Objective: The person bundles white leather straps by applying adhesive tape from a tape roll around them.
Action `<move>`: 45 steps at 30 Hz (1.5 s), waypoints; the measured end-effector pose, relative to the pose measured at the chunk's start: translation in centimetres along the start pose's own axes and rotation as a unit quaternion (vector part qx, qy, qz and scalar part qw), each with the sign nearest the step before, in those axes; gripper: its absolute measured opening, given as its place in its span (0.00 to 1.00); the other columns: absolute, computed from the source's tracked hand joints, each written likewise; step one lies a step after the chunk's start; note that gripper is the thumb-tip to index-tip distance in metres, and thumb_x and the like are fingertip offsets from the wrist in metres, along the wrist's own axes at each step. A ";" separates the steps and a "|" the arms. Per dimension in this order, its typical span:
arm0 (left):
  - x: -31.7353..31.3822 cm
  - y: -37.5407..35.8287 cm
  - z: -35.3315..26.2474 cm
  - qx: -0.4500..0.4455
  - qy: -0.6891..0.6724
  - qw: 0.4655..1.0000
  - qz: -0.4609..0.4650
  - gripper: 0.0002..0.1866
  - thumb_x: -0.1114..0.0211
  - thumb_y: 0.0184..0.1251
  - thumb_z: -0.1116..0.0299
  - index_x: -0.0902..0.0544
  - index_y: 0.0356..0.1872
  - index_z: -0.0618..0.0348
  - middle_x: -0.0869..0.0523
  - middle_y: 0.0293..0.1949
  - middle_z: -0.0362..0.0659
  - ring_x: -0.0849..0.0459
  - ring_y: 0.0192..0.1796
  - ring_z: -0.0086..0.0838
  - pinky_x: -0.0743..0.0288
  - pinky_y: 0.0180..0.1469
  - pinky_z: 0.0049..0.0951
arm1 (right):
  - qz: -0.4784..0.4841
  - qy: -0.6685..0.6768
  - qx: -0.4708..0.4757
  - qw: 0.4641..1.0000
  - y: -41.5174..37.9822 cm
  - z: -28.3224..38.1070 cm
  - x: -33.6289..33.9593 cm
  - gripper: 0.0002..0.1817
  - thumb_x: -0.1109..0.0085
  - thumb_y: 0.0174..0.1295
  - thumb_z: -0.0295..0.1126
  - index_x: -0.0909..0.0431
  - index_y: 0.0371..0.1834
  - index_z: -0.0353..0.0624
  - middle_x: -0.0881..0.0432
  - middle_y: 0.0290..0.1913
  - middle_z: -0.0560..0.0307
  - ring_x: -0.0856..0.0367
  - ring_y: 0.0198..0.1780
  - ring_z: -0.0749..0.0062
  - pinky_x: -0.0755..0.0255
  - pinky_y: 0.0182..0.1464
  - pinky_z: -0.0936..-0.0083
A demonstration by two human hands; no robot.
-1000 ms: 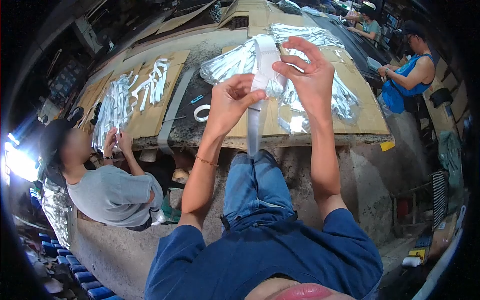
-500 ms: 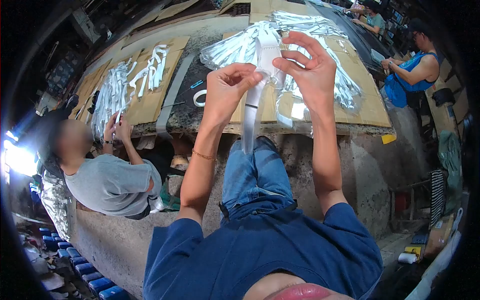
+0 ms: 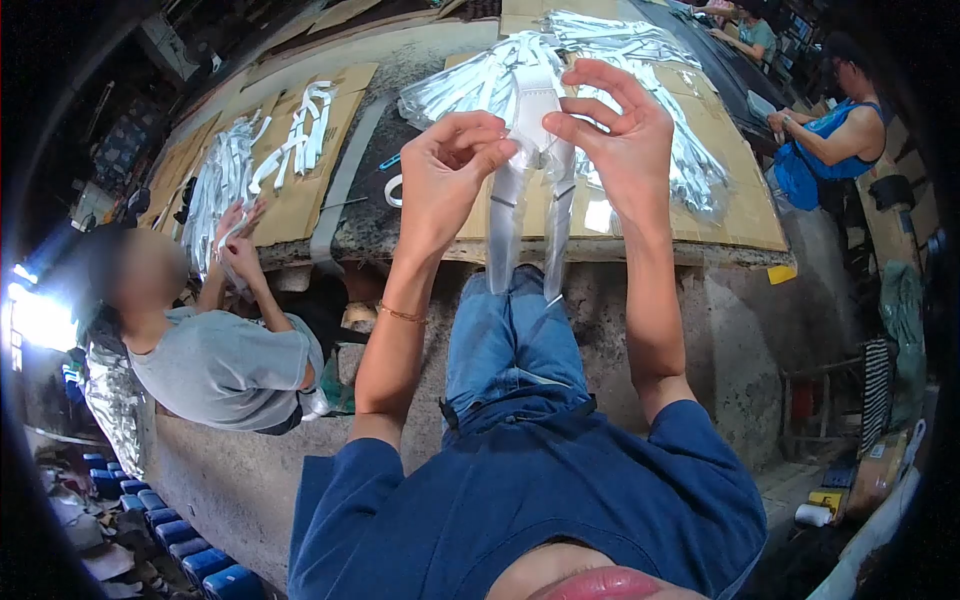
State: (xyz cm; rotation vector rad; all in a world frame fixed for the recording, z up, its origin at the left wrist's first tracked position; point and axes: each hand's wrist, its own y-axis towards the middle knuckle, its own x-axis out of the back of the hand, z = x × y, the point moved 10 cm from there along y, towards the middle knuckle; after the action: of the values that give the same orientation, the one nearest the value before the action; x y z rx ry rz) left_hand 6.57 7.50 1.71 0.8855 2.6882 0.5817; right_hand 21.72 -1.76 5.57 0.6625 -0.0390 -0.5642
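A white stitched strap [image 3: 538, 105] hangs in front of me above the table edge, its wide top joining two pale tails that dangle over my jeans. Each tail carries a dark mark partway down. My left hand [image 3: 448, 175] pinches the left side of the strap between thumb and fingers. On the opposite side, my right hand [image 3: 625, 140] grips the right edge with thumb and index finger, its other fingers raised. Behind the strap lies a spread bundle of similar white straps [image 3: 675, 150], some under clear plastic.
Cardboard sheets [image 3: 735, 215] cover parts of the table. A tape roll [image 3: 394, 191] and a blue cutter [image 3: 390, 161] lie left of my hands. Someone in a grey shirt [image 3: 225, 365] handles straps at my left; another in a blue top [image 3: 840, 150] works at the far right.
The strap's second tail has swung into view and now hangs beside the first. Both my hands keep their pinch. The person on the left has raised and spread one hand.
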 end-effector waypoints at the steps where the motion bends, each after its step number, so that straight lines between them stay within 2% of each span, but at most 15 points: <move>1: 0.1 0.1 0.0 0.000 -0.001 1.000 -0.012 0.11 0.29 0.61 0.77 0.17 0.45 0.64 0.13 0.33 0.39 0.18 0.37 0.18 0.25 0.43 0.20 | -0.001 0.000 0.000 1.000 0.0 0.0 0.0 0.29 0.28 0.47 0.13 0.26 0.56 0.31 0.18 0.50 0.48 0.14 0.46 0.69 0.16 0.47 0.77; 8: -0.3 0.6 0.7 -0.005 0.020 1.000 -0.016 0.08 0.29 0.62 0.75 0.17 0.41 0.63 0.14 0.33 0.37 0.20 0.37 0.17 0.26 0.43 0.19 | 0.004 -0.004 -0.023 1.000 0.0 -1.3 0.0 0.29 0.28 0.47 0.13 0.25 0.55 0.31 0.18 0.50 0.48 0.14 0.46 0.69 0.15 0.46 0.77; 11: 0.0 0.8 0.7 -0.038 0.005 0.999 -0.033 0.06 0.31 0.65 0.74 0.17 0.39 0.64 0.15 0.34 0.37 0.21 0.37 0.16 0.26 0.43 0.20 | 0.002 -0.005 -0.032 0.999 0.0 -2.1 0.2 0.29 0.28 0.47 0.14 0.25 0.56 0.31 0.18 0.49 0.48 0.14 0.46 0.69 0.15 0.45 0.77; 13: 0.1 0.9 2.2 0.023 -0.023 0.999 -0.014 0.05 0.33 0.67 0.74 0.18 0.39 0.64 0.15 0.35 0.38 0.19 0.38 0.18 0.25 0.45 0.21 | 0.002 -0.004 -0.038 0.999 0.0 -2.5 0.4 0.29 0.28 0.47 0.14 0.25 0.56 0.31 0.18 0.49 0.48 0.14 0.46 0.69 0.15 0.45 0.76; 16: 0.1 0.8 3.1 0.061 -0.055 0.996 -0.015 0.07 0.37 0.70 0.75 0.21 0.46 0.65 0.16 0.40 0.41 0.19 0.42 0.21 0.25 0.48 0.21 | -0.002 0.002 -0.035 0.999 0.0 -3.0 0.8 0.28 0.28 0.47 0.14 0.25 0.55 0.31 0.17 0.49 0.48 0.14 0.46 0.69 0.15 0.45 0.76; 18: -0.4 0.5 2.8 0.066 -0.054 0.996 -0.013 0.09 0.35 0.68 0.75 0.21 0.46 0.64 0.16 0.40 0.42 0.18 0.43 0.22 0.24 0.48 0.22 | -0.016 -0.014 -0.027 0.999 0.0 -3.2 1.4 0.27 0.28 0.48 0.15 0.24 0.55 0.30 0.17 0.49 0.48 0.14 0.46 0.69 0.15 0.45 0.77; 21: -0.9 0.4 2.4 0.042 0.016 0.999 -0.010 0.11 0.32 0.66 0.74 0.20 0.46 0.65 0.15 0.39 0.42 0.17 0.42 0.23 0.23 0.48 0.24 | -0.027 -0.003 -0.034 0.999 -0.1 -3.5 1.6 0.27 0.28 0.48 0.15 0.24 0.54 0.30 0.17 0.48 0.48 0.14 0.46 0.69 0.16 0.46 0.77; 23: -1.5 0.4 3.5 0.061 0.051 0.996 0.036 0.10 0.30 0.63 0.74 0.18 0.43 0.67 0.13 0.35 0.43 0.17 0.39 0.21 0.23 0.44 0.23 | -0.028 -0.013 -0.034 0.999 0.0 -3.4 1.7 0.27 0.28 0.48 0.15 0.24 0.54 0.30 0.17 0.48 0.48 0.14 0.46 0.69 0.16 0.46 0.77; 27: -0.7 0.3 5.3 0.099 0.067 0.992 0.048 0.11 0.30 0.63 0.74 0.17 0.44 0.68 0.12 0.35 0.43 0.17 0.38 0.20 0.23 0.45 0.23 | -0.027 -0.023 -0.024 0.999 0.3 -3.3 1.8 0.26 0.28 0.48 0.15 0.24 0.53 0.29 0.17 0.47 0.48 0.14 0.46 0.69 0.16 0.46 0.77; 33: 0.5 0.5 5.8 0.083 -0.075 0.994 -0.004 0.13 0.30 0.63 0.75 0.18 0.46 0.67 0.12 0.35 0.42 0.17 0.38 0.20 0.23 0.46 0.23 | -0.032 -0.007 -0.036 0.999 0.5 -4.0 1.5 0.26 0.27 0.48 0.16 0.24 0.54 0.29 0.17 0.47 0.48 0.14 0.46 0.68 0.16 0.46 0.77; 36: -0.3 0.2 4.5 0.072 -0.042 0.996 0.030 0.13 0.29 0.62 0.75 0.19 0.45 0.66 0.12 0.35 0.42 0.18 0.37 0.19 0.23 0.46 0.22 | -0.032 -0.009 -0.029 0.999 0.7 -4.1 1.5 0.26 0.27 0.48 0.16 0.24 0.53 0.29 0.17 0.47 0.48 0.14 0.46 0.69 0.16 0.46 0.77; 38: -0.8 -0.1 5.0 0.103 0.053 0.991 0.074 0.11 0.27 0.60 0.75 0.19 0.39 0.66 0.13 0.33 0.40 0.18 0.36 0.19 0.24 0.42 0.22 | -0.030 -0.017 -0.026 0.999 0.7 -3.7 1.3 0.26 0.27 0.48 0.16 0.24 0.53 0.29 0.17 0.47 0.48 0.14 0.46 0.69 0.16 0.46 0.77; 42: -0.1 -0.2 6.2 0.116 0.072 0.987 0.083 0.10 0.26 0.58 0.75 0.18 0.37 0.66 0.13 0.32 0.41 0.18 0.34 0.19 0.25 0.39 0.22 | -0.028 -0.020 -0.021 0.999 0.8 -2.9 0.8 0.25 0.27 0.48 0.17 0.23 0.52 0.29 0.16 0.46 0.48 0.14 0.45 0.70 0.16 0.45 0.77; 44: 0.6 -0.1 6.0 0.110 0.235 0.963 0.070 0.08 0.26 0.58 0.76 0.18 0.34 0.66 0.13 0.31 0.41 0.19 0.32 0.19 0.26 0.35 0.21 | -0.027 -0.028 -0.020 0.999 0.9 -2.8 0.8 0.25 0.27 0.48 0.17 0.23 0.52 0.30 0.16 0.46 0.48 0.14 0.45 0.70 0.16 0.45 0.78; 45: 0.6 0.0 5.6 0.110 0.235 0.963 0.071 0.08 0.26 0.58 0.76 0.18 0.34 0.66 0.13 0.31 0.41 0.19 0.32 0.19 0.26 0.35 0.21 | -0.026 -0.035 -0.019 0.999 0.9 -2.7 0.8 0.25 0.27 0.48 0.17 0.23 0.52 0.30 0.16 0.46 0.48 0.14 0.45 0.70 0.16 0.45 0.78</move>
State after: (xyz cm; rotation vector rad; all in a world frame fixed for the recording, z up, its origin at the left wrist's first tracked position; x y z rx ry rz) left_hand 8.06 9.50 -3.35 1.1261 3.1838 0.5927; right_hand 23.39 0.00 3.87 0.6087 -0.0779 -0.6365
